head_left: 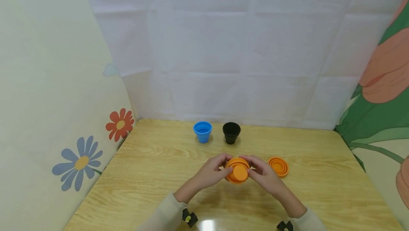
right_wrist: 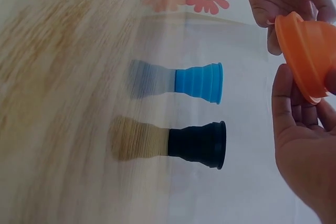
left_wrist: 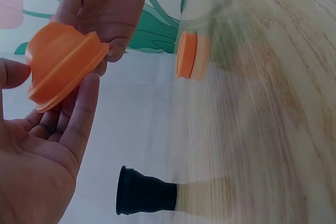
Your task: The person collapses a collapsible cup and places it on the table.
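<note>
Both hands hold an orange collapsible cup (head_left: 240, 172) above the table, its round base turned up toward the head camera. My left hand (head_left: 212, 170) grips its left side, thumb on the stepped wall and fingers at the rim. From the right, my right hand (head_left: 264, 176) pinches the opposite side in the same way. The left wrist view shows the cup (left_wrist: 63, 66) partly extended, with ridged walls and a wide rim. Just right of my right hand, a second orange collapsible cup (head_left: 278, 167) lies flattened into rings on the table.
Toward the back of the wooden table (head_left: 153, 160) a blue collapsible cup (head_left: 202, 132) and a black one (head_left: 231, 133) stand upright side by side, extended. A white cloth (head_left: 204, 46) hangs behind, with flower-printed panels (head_left: 81, 161) at both sides.
</note>
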`<state>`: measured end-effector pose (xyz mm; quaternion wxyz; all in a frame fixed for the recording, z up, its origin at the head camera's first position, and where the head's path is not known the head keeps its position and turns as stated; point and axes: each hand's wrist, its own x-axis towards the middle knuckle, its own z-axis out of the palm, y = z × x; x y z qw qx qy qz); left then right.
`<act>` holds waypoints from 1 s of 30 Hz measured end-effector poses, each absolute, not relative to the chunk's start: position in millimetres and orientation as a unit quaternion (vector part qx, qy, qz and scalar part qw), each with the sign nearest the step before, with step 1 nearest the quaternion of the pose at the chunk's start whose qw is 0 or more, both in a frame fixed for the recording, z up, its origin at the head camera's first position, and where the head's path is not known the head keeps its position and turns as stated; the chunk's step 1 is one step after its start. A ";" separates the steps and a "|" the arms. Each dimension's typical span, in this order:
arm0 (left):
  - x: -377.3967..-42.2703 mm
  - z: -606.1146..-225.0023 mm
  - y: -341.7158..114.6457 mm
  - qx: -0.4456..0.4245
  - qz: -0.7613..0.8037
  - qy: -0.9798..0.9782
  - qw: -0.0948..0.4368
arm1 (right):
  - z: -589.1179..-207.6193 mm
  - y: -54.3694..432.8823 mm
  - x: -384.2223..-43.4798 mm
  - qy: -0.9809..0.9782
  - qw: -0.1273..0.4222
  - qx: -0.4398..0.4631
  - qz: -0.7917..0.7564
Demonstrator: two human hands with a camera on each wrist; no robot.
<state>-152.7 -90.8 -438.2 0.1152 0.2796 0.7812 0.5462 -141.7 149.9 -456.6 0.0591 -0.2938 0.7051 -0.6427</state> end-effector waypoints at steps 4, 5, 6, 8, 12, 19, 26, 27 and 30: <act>-152.5 -438.6 -90.9 0.287 0.553 0.773 0.118 | -456.5 150.2 -141.3 0.708 0.058 -0.284 -0.644; -152.5 -438.4 -90.9 0.287 0.554 0.772 0.118 | -456.3 150.2 -141.2 0.709 0.056 -0.282 -0.644; -152.3 -437.9 -90.9 0.286 0.554 0.773 0.117 | -456.2 150.2 -141.1 0.709 0.056 -0.282 -0.644; -152.2 -437.0 -90.8 0.285 0.555 0.773 0.118 | -455.8 150.2 -141.0 0.708 0.057 -0.281 -0.646; -152.7 -436.5 -90.7 0.283 0.555 0.774 0.115 | -454.5 149.9 -140.7 0.704 0.061 -0.277 -0.651; -153.7 -438.5 -91.1 0.280 0.550 0.782 0.091 | -452.0 151.4 -141.2 0.707 0.084 -0.257 -0.654; -153.5 -437.7 -89.8 0.295 0.538 0.787 0.071 | -451.9 155.1 -142.9 0.700 0.097 -0.272 -0.653; -153.5 -437.7 -89.4 0.298 0.539 0.785 0.072 | -451.8 155.4 -143.1 0.701 0.097 -0.274 -0.651; -153.2 -437.4 -88.6 0.309 0.544 0.777 0.074 | -450.9 155.6 -143.5 0.721 0.097 -0.274 -0.629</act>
